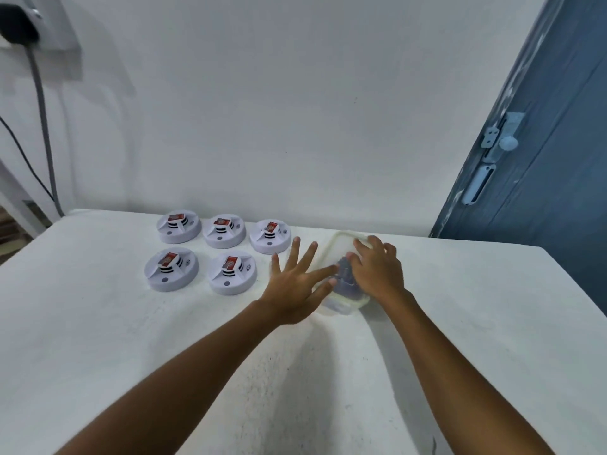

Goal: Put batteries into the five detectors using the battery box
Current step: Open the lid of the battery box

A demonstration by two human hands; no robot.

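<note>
The battery box [341, 274], a clear lidded plastic tub with dark batteries showing through its wall, sat on the white table [460, 323] directly under the fingers of both hands. The right hand [377, 270] lay on its lid, fingers bent over the far edge and thumb down on the near-left part, so it gripped or pressed the lid; whether the lid was already loose could not be told. The left hand [295, 284] was spread flat with straight fingers, its two outer fingertips touching the box's left edge and the rest pointing past it towards the detectors.

Beyond the left fingertips stood the five detectors [203, 251], three in a far row and two nearer, each apparently with a red-labelled block on its raised centre, so they looked already fitted.

Judging from that, the step in hand was closing or steadying the box. To do it well, the left fingers should have braced the side wall low down, not the lid rim, so the tub would not slide on the table while the right hand worked. The right fingertips should have pressed along the rim one corner at a time, rather than on the middle of the lid, which would only flex. Moving the box away from the nearest detector [270, 236], just beyond the left index fingertip, would have avoided knocking it.
</note>
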